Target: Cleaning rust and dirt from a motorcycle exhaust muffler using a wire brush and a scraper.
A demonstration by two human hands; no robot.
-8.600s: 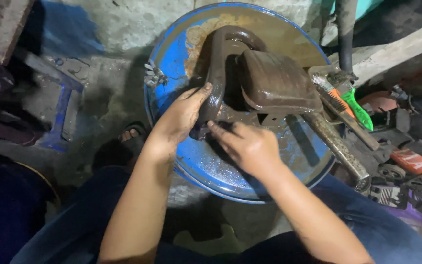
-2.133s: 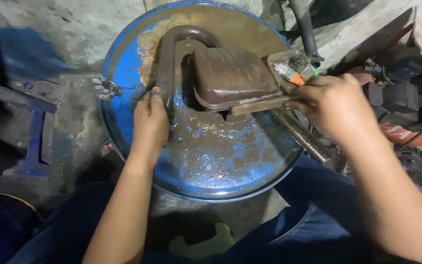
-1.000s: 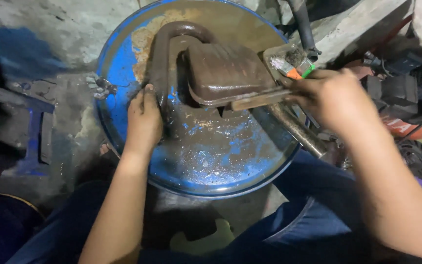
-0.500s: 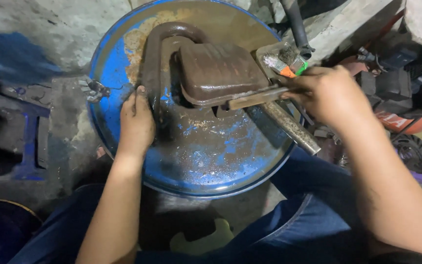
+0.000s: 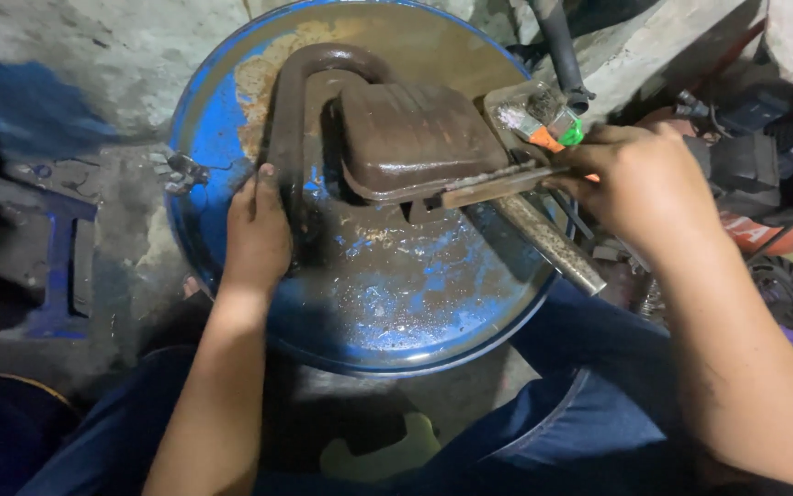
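Blue drum lid (image 5: 387, 312) = my bench; rusty muffler (image 5: 415, 138) lies flat on it w/ its bent pipe (image 5: 288, 119) looping round the left. L hand (image 5: 254, 234) pressed on pipe, fingers curled over it, to pin the part. R hand (image 5: 640, 184) fingers closed on a flat metal strip (image 5: 498, 186) laid along the muffler's seam edge.

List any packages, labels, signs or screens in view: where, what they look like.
No packages, signs or screens.
Possible label: a white mark on the red machine casing at the right edge, beyond the right hand; too blurred to be sure.
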